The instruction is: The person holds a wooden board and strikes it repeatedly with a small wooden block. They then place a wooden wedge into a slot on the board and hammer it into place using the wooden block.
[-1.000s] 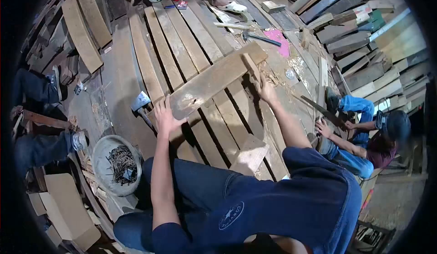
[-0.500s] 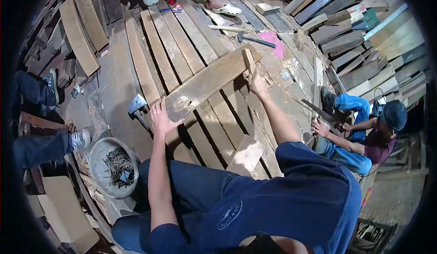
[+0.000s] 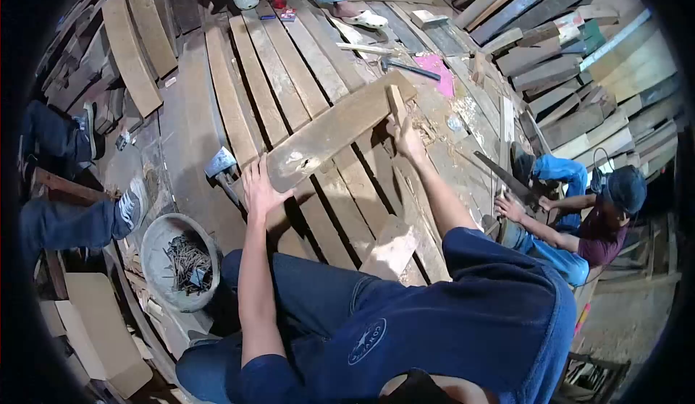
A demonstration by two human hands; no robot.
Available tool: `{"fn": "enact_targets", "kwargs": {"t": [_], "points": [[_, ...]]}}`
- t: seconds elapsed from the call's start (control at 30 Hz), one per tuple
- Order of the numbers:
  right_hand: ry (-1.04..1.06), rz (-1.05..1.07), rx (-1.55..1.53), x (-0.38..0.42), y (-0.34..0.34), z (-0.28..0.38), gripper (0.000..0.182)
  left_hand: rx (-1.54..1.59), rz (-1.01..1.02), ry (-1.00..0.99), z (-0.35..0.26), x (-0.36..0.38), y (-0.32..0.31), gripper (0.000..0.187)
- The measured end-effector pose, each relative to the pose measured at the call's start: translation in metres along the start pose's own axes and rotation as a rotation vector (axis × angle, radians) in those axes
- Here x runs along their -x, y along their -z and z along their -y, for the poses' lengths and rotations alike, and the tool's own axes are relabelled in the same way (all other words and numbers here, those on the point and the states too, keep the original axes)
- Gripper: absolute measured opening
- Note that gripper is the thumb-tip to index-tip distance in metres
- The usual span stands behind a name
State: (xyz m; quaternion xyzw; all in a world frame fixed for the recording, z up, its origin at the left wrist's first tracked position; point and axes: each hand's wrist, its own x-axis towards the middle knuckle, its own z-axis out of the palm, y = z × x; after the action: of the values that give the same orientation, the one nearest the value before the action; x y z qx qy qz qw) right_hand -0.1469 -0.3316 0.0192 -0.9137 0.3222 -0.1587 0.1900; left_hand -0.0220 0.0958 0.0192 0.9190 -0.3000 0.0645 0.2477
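A wide wooden board [image 3: 326, 132] lies slantwise across the slats in front of me. My left hand [image 3: 262, 187] rests on its near left end, fingers spread over the edge. At the far right end, my right hand [image 3: 407, 137] is closed round a small wooden strip [image 3: 396, 105] that lies against the board. A dark hole shows in the board near my left hand. Close to that hand is a hammer [image 3: 220, 162], its head on the planks. Another hammer [image 3: 410, 68] lies beyond the board beside a pink sheet [image 3: 436, 72].
A bucket of nails [image 3: 179, 263] stands at the left by my knee. On the right, a co-worker [image 3: 572, 208] sits holding a saw [image 3: 507, 177]. Other people's feet [image 3: 362, 19] are at the top and left. Stacked wood [image 3: 572, 64] fills the upper right.
The view has shifted slightly. The foot beside the bucket has moved up a little, and the co-worker's saw has moved slightly. Both my hands keep their places on the board and strip.
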Motion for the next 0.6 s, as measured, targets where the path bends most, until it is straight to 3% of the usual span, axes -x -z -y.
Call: {"fn": "enact_targets", "kwargs": {"t": [0.03, 0.07, 0.1, 0.17, 0.23, 0.3, 0.37, 0.4, 0.43, 0.5, 0.57, 0.6], "points": [[0.124, -0.077, -0.014, 0.020, -0.005, 0.001, 0.039, -0.001, 0.000, -0.003, 0.002, -0.002, 0.000, 0.121], [0.065, 0.008, 0.067, 0.041, 0.011, 0.022, 0.038, 0.000, 0.004, -0.005, 0.003, -0.002, -0.001, 0.121], [0.033, 0.033, -0.081, 0.063, -0.001, 0.017, 0.038, 0.002, 0.009, -0.006, 0.004, -0.001, -0.002, 0.121], [0.362, -0.131, 0.150, 0.063, 0.001, -0.002, 0.040, 0.007, 0.002, -0.009, 0.005, 0.000, -0.003, 0.120], [0.250, -0.005, 0.023, 0.048, 0.014, -0.008, 0.042, -0.007, 0.006, -0.005, 0.008, 0.001, -0.003, 0.119], [0.034, 0.088, 0.082, 0.030, 0.030, 0.001, 0.040, -0.027, 0.024, 0.006, 0.005, 0.005, -0.006, 0.119], [-0.163, 0.154, 0.084, 0.008, 0.035, 0.005, 0.062, -0.023, 0.054, 0.013, -0.002, 0.007, 0.000, 0.119], [-0.060, 0.030, 0.115, 0.001, 0.020, -0.005, 0.039, -0.026, 0.049, 0.010, -0.001, 0.008, -0.001, 0.120], [-0.126, 0.037, 0.058, 0.008, 0.019, 0.006, 0.043, -0.030, 0.040, 0.010, 0.001, 0.008, -0.004, 0.120], [-0.050, 0.106, 0.026, 0.034, 0.016, 0.018, 0.052, -0.050, 0.023, 0.000, 0.008, 0.013, -0.008, 0.122], [0.340, 0.050, -0.087, 0.073, 0.011, 0.012, 0.060, -0.062, 0.019, -0.014, 0.019, 0.020, -0.011, 0.124], [0.163, 0.239, 0.052, 0.101, 0.036, 0.039, 0.063, -0.041, 0.044, -0.030, 0.020, 0.018, -0.004, 0.125]]}}
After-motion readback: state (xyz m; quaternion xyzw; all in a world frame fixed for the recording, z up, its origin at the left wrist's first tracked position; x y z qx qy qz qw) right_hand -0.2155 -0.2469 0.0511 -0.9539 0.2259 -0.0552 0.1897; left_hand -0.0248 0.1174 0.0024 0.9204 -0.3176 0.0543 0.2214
